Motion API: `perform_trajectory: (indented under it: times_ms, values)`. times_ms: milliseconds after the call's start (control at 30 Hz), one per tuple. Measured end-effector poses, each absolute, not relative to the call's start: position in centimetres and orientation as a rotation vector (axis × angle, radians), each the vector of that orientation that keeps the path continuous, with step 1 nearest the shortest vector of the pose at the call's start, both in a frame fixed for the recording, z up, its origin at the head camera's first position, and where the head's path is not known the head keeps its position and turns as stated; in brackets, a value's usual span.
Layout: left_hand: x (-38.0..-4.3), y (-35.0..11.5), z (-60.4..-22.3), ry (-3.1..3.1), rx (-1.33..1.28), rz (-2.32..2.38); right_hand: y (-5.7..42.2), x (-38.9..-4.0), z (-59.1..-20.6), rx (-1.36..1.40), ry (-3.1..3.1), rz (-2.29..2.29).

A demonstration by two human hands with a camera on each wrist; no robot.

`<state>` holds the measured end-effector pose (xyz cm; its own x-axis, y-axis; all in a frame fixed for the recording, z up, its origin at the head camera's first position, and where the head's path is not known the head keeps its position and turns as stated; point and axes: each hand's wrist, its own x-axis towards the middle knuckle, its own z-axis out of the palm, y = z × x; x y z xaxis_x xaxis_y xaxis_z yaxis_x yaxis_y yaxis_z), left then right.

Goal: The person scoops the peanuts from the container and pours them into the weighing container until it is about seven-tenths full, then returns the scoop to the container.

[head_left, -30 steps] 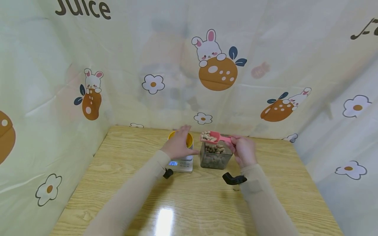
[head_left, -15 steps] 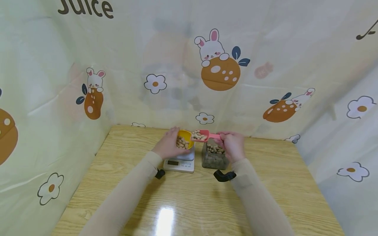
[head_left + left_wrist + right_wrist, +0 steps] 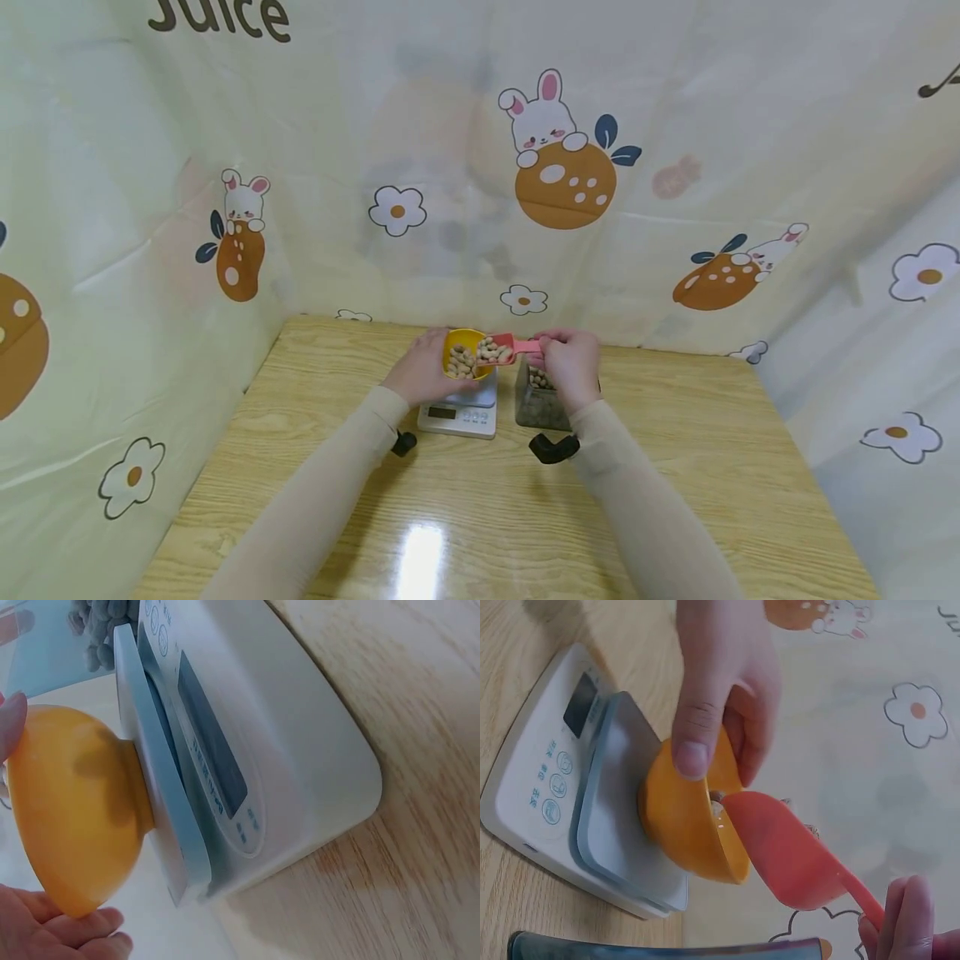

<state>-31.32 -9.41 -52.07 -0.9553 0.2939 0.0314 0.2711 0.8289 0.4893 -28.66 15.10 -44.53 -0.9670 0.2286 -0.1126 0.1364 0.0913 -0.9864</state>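
My left hand (image 3: 426, 368) grips a yellow bowl (image 3: 79, 799) by its rim, thumb on the near side and fingers round the far side. The bowl holds peanuts (image 3: 459, 362) and stands on the plate of a white kitchen scale (image 3: 468, 422), whose display looks dark. In my right hand (image 3: 572, 367) is the handle of a pink scoop (image 3: 799, 859), pinched between thumb and fingers. Peanuts (image 3: 491, 351) fill the scoop, and its front lip overlaps the bowl's right rim. The right wrist view shows the scoop tilted toward the bowl's opening.
Right of the scale stands a grey see-through container (image 3: 540, 410) with more peanuts, partly hidden below my right hand. A wooden table (image 3: 480, 517) carries everything. Behind it hangs a pale curtain (image 3: 450, 275) printed with rabbits and flowers.
My right hand has carried the loaded scoop left from above the container to the bowl's rim. My left hand has taken hold of the bowl. The scale's lit reading has gone dark.
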Motion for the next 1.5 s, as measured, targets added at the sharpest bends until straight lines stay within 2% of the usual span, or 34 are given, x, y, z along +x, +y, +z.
perform_trajectory:
  times_ms: [367,900,1200,1500]
  values:
    - [-31.3,-9.2,-52.1,2.969,0.475,0.772,14.0,-27.9,-44.3,-0.233,-2.442,1.689]
    - [-30.9,-9.4,-52.2,2.974,0.467,0.799,13.7,-27.5,-45.2,-0.053,-2.352,1.569]
    - [-30.4,-9.1,-51.3,3.004,0.517,0.770,14.0,-27.7,-45.5,-0.085,-2.342,1.657]
    - [-30.1,-8.2,-50.7,3.127,0.579,0.660,15.4,-28.0,-45.4,-0.236,-2.157,1.967]
